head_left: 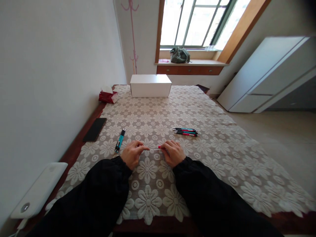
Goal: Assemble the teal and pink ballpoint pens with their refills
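My left hand [132, 154] and my right hand [173, 153] meet over the lace tablecloth [209, 154], both in black sleeves. Between them runs a thin pale pen refill [155, 149], pinched by my left fingers. My right hand grips a pen part with a pink tip [159, 146] at the refill's other end. A small pile of several pens [185, 131], teal, pink and black, lies just beyond my right hand. Two teal pens [120, 140] lie side by side beyond my left hand.
A black phone [94, 129] lies at the table's left edge. A white box [150, 85] and a red tissue pack [108, 95] stand at the far end. A white device [39, 191] sits near left. White cabinet [266, 75] at right, window behind.
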`<action>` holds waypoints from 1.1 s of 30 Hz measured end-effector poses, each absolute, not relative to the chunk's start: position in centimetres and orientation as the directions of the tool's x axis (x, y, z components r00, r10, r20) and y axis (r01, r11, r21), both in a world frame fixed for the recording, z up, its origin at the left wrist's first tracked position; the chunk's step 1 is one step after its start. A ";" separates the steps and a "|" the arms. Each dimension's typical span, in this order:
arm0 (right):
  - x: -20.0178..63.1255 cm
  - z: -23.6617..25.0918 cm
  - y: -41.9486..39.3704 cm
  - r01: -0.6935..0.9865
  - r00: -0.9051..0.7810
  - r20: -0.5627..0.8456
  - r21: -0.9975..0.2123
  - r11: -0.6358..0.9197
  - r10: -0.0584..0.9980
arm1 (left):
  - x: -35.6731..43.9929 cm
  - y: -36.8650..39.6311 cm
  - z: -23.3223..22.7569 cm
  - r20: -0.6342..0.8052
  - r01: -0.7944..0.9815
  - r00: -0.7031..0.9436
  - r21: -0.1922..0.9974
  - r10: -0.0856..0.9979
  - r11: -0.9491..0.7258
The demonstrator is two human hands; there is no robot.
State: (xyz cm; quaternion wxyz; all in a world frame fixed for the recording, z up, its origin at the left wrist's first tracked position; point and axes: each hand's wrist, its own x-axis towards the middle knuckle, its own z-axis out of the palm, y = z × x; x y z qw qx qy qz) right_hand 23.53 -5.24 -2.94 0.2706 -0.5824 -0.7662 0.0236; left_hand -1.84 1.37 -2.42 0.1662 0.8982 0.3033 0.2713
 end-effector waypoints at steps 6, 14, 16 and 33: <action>23.6 -3.0 -5.2 0.866 -0.156 0.391 -0.388 0.316 0.907 | -1.8 1.6 -2.7 0.392 0.435 0.657 0.501 0.644 -0.749; 23.5 -2.9 -5.2 0.852 -0.147 0.396 -0.415 0.320 0.906 | -1.7 1.2 -2.0 0.382 0.438 0.617 0.559 0.687 -0.704; 23.4 -2.8 -5.2 0.854 -0.150 0.398 -0.410 0.322 0.905 | -1.6 1.0 -1.7 0.387 0.441 0.621 0.547 0.682 -0.712; 23.4 -2.7 -5.2 0.848 -0.144 0.383 -0.427 0.313 0.913 | -1.6 0.8 -1.3 0.396 0.471 0.570 0.561 0.720 -0.681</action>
